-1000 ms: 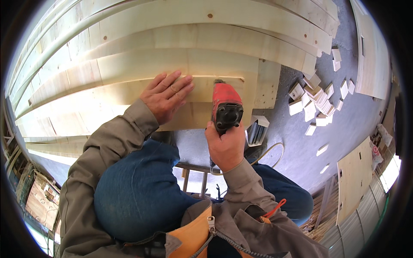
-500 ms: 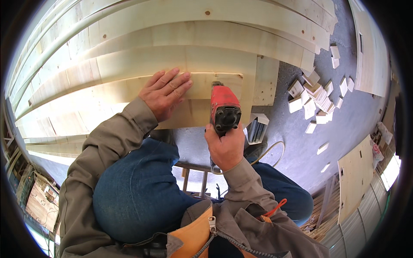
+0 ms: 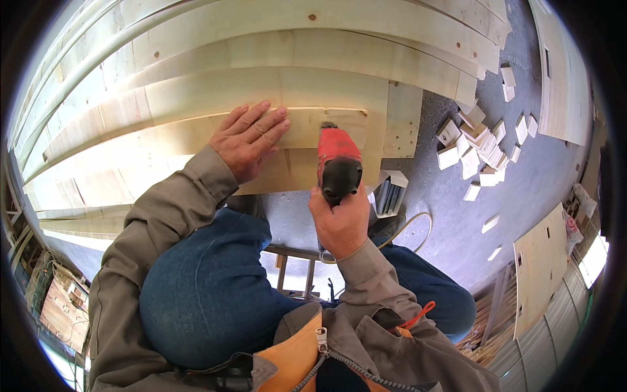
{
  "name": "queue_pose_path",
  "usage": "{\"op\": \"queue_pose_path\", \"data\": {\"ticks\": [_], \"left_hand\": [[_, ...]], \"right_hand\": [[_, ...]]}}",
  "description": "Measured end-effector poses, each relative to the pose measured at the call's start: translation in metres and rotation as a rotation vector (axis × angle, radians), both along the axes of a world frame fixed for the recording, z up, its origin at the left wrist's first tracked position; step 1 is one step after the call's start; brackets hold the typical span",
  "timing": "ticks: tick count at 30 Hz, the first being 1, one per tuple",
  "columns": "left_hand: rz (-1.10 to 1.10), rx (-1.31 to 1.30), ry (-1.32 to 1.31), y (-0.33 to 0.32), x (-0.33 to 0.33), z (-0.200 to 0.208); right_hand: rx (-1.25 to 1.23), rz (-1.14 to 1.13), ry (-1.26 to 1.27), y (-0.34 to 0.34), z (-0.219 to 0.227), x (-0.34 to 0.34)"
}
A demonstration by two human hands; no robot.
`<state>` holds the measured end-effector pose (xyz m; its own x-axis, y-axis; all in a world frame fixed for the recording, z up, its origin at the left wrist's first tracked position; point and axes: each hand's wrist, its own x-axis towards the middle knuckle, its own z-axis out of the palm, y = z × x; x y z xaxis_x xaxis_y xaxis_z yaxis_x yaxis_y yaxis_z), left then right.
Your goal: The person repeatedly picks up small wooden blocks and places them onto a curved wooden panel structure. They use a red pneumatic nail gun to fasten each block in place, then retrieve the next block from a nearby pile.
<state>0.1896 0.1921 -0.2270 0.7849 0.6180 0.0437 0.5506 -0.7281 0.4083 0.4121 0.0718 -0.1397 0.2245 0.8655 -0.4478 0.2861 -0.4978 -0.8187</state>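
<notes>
My right hand (image 3: 343,225) is wrapped round the grip of a red nail gun (image 3: 339,147) with a black end cap. Its nose points away from me and meets a narrow pale wooden strip (image 3: 307,130) near that strip's right end. My left hand (image 3: 251,140) lies flat on the same strip to the left of the tool, fingers stretched out and holding nothing. Beneath the strip is a wider board (image 3: 294,173). The trigger and most of the grip are hidden by my right hand.
Long overlapping boards (image 3: 261,49) spread across the far side. Small wood blocks (image 3: 480,147) lie heaped on the grey floor at the right. An open box of dark strips (image 3: 390,196) stands beside the tool. A pale hose (image 3: 418,225) curves near my right knee.
The nail gun's rear end has tipped slightly, and the tool and my right hand have shifted a little to the left. My left hand stays flat on the strip.
</notes>
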Motion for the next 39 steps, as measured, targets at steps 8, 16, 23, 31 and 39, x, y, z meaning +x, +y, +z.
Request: {"op": "queue_pose_path", "data": {"ticks": [8, 16, 23, 31, 39], "left_hand": [[-0.001, 0.002, -0.001, 0.001, 0.001, 0.0], [0.0, -0.01, -0.004, 0.001, 0.002, 0.002], [0.001, -0.006, -0.008, 0.001, 0.001, 0.0], [0.004, -0.018, -0.022, 0.0, 0.001, 0.001], [0.002, -0.02, -0.02, 0.0, 0.001, 0.0]], "right_hand": [[0.018, 0.042, -0.055, 0.001, -0.004, 0.003], [0.003, 0.011, 0.018, 0.001, -0.004, 0.006], [0.022, 0.065, -0.042, 0.002, -0.003, 0.01], [0.002, 0.009, -0.002, -0.015, -0.008, 0.008], [0.046, 0.066, -0.07, -0.019, -0.009, 0.007]]}}
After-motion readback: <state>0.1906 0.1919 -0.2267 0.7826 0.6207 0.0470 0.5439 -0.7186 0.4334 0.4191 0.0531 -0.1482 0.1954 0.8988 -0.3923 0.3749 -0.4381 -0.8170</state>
